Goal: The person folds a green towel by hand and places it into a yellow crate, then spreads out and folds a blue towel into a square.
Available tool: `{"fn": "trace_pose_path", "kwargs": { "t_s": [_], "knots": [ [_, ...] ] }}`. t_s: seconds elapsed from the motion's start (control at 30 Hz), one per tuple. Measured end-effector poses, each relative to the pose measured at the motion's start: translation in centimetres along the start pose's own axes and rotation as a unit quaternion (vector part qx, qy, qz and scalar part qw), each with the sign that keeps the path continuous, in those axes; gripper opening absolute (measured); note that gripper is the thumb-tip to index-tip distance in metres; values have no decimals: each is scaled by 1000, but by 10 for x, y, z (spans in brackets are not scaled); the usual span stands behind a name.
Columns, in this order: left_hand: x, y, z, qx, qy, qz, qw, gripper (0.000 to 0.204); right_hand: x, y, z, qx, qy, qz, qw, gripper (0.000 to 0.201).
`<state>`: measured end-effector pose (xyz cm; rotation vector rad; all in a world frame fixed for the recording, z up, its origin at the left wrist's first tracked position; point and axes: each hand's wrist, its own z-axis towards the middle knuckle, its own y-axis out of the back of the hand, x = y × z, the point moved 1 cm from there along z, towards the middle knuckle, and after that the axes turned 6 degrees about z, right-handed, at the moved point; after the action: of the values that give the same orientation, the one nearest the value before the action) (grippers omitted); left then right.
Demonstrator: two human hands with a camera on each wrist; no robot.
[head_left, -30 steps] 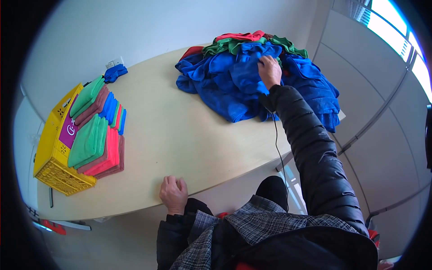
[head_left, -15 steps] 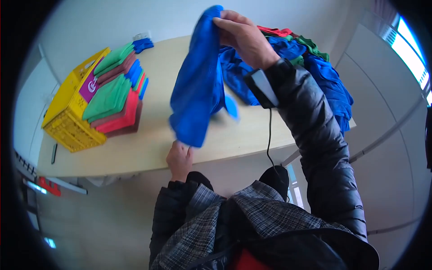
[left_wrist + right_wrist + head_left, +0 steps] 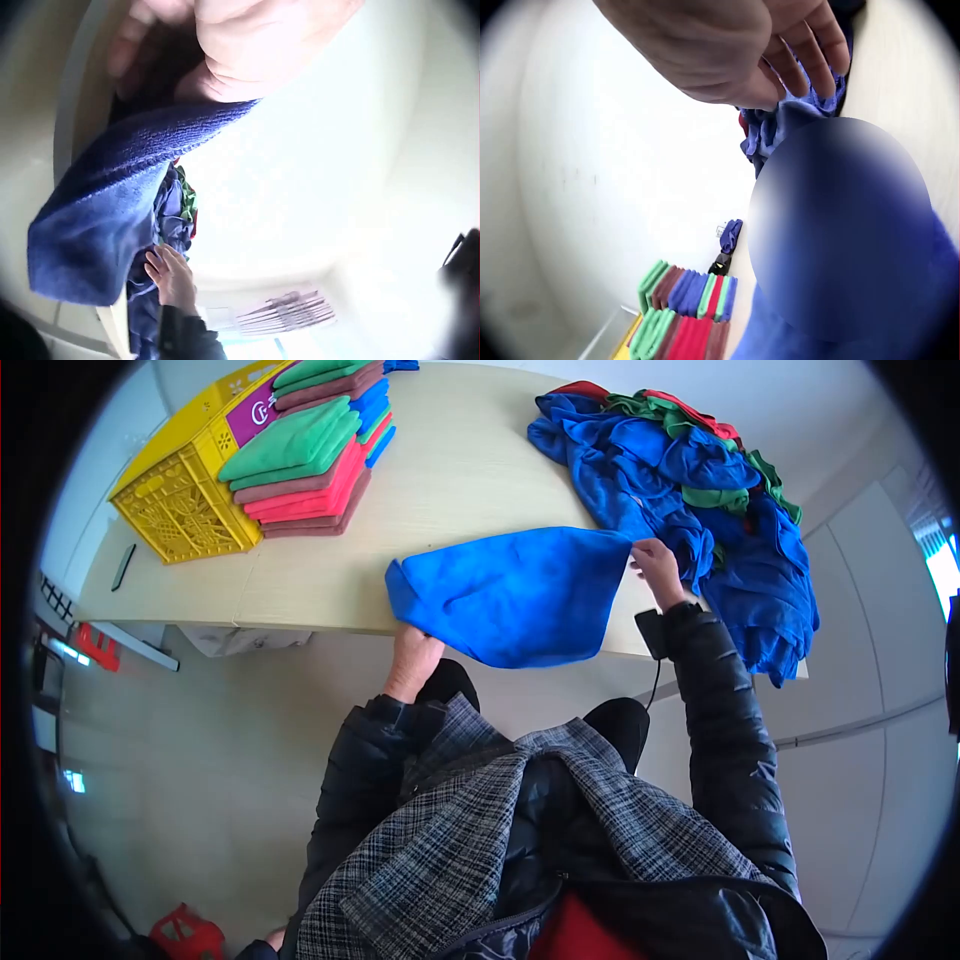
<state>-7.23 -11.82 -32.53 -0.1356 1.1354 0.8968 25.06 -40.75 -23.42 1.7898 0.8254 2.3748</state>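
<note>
Now stretched flat between both hands over the table's (image 3: 470, 470) near edge: blue cloth (image 3: 520, 595), a moment ago dangling bunched from the raised right hand (image 3: 657, 565). Left hand (image 3: 412, 650) pinching one corner, right pinching the opposite (pile (image 3: 690, 480) just beside). Probably spread for folding.

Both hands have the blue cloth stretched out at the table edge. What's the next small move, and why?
Probably lay the blue cloth flat on the table. The left hand and right hand each pinch a corner, and its near part hangs over the table edge, so it isn't flat enough to fold.
</note>
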Motion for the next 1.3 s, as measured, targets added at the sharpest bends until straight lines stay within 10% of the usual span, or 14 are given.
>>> {"fn": "trace_pose_path", "kwargs": {
  "t_s": [0.1, 0.2, 0.33, 0.4, 0.5, 0.73, 1.0, 1.3],
  "knots": [
    [-24, 11, -20, 35, 94, -113, 989, 30, 1, -12, -22, -104, 202, -197, 954, 16],
    [-38, 17, -25, 78, 260, -320, 908, 26, 54, -57, -51, 91, 180, 17, 979, 20],
    [-52, 13, -25, -20, 226, -316, 921, 26, 146, -131, -115, 279, 164, 65, 944, 31],
    [-72, 11, -20, -8, 43, -52, 998, 30, 164, -171, -127, 292, 193, 70, 934, 35],
    [-90, 5, -15, 15, -87, 144, 986, 34, 157, -206, -125, 234, 320, -35, 917, 39],
    [-104, -6, -20, 19, -235, 247, 940, 33, 146, -193, -81, 261, 132, 42, 955, 28],
    [-63, -7, -13, -9, -61, 85, 995, 28, 133, -117, -60, 181, -52, 263, 946, 14],
    [-42, -10, 18, -41, 50, 62, 996, 24, 82, -85, -65, 222, -210, 570, 763, 20]
  ]
}}
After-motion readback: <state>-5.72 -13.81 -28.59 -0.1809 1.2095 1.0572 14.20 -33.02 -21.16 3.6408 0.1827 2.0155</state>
